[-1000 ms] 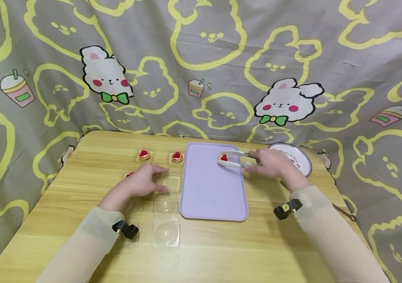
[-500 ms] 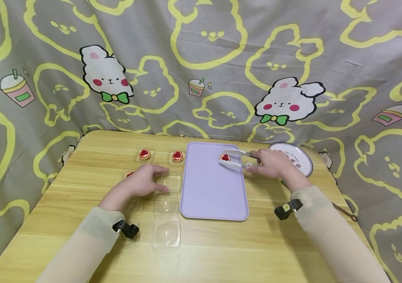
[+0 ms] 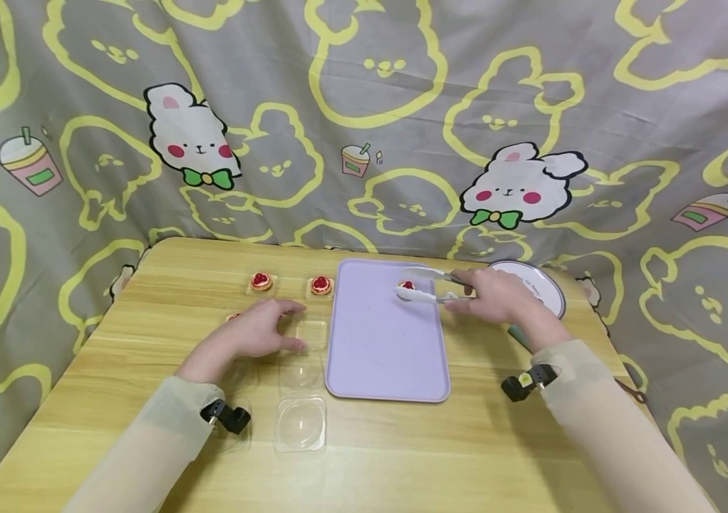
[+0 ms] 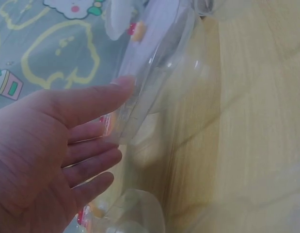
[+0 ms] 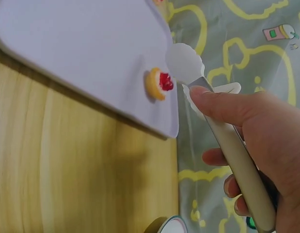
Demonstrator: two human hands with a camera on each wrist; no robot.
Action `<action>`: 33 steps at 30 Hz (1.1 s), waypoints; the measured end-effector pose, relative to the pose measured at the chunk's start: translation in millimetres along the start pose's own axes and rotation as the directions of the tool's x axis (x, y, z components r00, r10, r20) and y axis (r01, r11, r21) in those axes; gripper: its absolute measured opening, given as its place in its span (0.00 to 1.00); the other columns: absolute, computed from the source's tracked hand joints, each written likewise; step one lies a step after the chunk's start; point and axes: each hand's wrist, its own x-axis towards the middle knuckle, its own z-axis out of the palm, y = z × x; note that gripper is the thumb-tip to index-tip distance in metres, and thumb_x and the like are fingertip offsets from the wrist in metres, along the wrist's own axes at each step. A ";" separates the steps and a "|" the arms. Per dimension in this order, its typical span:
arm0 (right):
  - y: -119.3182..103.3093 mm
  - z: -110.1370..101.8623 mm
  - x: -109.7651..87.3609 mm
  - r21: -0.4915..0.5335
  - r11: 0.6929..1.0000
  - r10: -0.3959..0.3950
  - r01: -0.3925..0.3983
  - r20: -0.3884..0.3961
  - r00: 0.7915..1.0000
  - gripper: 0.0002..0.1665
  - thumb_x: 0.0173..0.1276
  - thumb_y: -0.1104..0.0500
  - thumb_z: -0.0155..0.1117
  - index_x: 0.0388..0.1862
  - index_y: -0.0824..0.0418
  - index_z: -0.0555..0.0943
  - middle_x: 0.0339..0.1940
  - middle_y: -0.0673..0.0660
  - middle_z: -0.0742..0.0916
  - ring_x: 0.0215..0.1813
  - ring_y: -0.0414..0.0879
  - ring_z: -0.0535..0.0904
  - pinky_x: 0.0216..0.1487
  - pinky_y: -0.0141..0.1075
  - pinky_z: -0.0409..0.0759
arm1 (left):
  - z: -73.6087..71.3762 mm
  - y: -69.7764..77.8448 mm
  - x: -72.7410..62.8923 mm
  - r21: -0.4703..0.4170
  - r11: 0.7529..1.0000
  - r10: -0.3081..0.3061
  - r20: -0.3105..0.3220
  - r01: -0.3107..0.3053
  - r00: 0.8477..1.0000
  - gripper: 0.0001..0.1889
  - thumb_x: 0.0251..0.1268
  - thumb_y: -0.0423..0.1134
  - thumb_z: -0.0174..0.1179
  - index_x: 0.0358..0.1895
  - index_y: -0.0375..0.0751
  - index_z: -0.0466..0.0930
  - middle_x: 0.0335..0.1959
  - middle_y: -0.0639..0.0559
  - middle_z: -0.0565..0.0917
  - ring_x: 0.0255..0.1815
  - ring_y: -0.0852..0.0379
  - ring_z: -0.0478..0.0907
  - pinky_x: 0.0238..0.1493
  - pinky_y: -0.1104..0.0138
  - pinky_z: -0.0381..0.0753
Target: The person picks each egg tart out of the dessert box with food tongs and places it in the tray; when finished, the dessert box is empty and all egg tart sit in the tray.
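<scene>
My right hand (image 3: 495, 293) grips a pair of tongs (image 3: 447, 298) with white scalloped tips and metal arms. Its tips are spread apart over a small berry tart (image 3: 407, 285) on the lilac tray (image 3: 383, 356); in the right wrist view the tart (image 5: 158, 84) sits near the tray's corner, apart from the tongs. My left hand (image 3: 260, 329) is at a clear plastic box (image 3: 313, 333) just left of the tray, thumb on the near side and fingers on the far side. The left wrist view shows its thumb (image 4: 103, 99) at the box's edge and its fingers nearly straight.
Two tarts (image 3: 261, 282) in clear boxes stand at the back left, and another tart (image 3: 232, 316) is partly behind my left hand. More clear boxes (image 3: 300, 424) lie nearer me. At the back right is a white plate (image 3: 543, 285), with a green handle (image 3: 519, 338) near it.
The tongs' tips have shifted slightly and now partly cover the tart in the head view. My right wrist has moved a little right. The left hand stays where it was.
</scene>
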 end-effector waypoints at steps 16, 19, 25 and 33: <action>-44.3 -17.5 20.3 0.019 0.993 -0.116 0.117 -0.033 0.993 0.46 0.69 0.33 0.71 0.77 0.59 0.76 0.58 0.62 0.88 0.58 0.61 0.84 0.60 0.61 0.80 | -21.8 -0.4 18.6 -0.007 0.999 0.047 -0.103 -0.048 0.994 0.40 0.64 0.49 0.78 0.74 0.32 0.73 0.69 0.36 0.79 0.71 0.37 0.74 0.73 0.44 0.71; -51.8 -18.5 27.4 0.018 0.993 -0.116 0.116 -0.022 0.993 0.49 0.69 0.30 0.70 0.78 0.59 0.75 0.61 0.63 0.87 0.61 0.62 0.84 0.60 0.61 0.80 | -22.9 0.6 29.2 0.003 0.998 0.063 -0.131 -0.063 0.989 0.41 0.63 0.47 0.78 0.75 0.31 0.72 0.71 0.35 0.77 0.72 0.35 0.73 0.74 0.43 0.70; -66.0 -16.1 45.2 0.022 0.992 -0.127 0.127 0.000 0.992 0.51 0.69 0.28 0.67 0.80 0.58 0.73 0.60 0.60 0.88 0.60 0.58 0.84 0.57 0.60 0.81 | -22.9 -1.2 52.5 0.013 0.999 0.039 -0.154 -0.037 0.987 0.45 0.62 0.47 0.79 0.78 0.31 0.67 0.77 0.34 0.70 0.77 0.34 0.65 0.78 0.43 0.62; -86.4 -9.8 70.4 0.022 0.987 -0.161 0.161 0.013 0.987 0.48 0.69 0.31 0.69 0.78 0.57 0.75 0.45 0.54 0.89 0.46 0.52 0.84 0.46 0.52 0.83 | -21.5 -0.6 77.6 0.037 0.999 -0.013 -0.070 0.015 0.997 0.51 0.62 0.52 0.79 0.79 0.28 0.62 0.79 0.32 0.66 0.80 0.33 0.61 0.80 0.44 0.58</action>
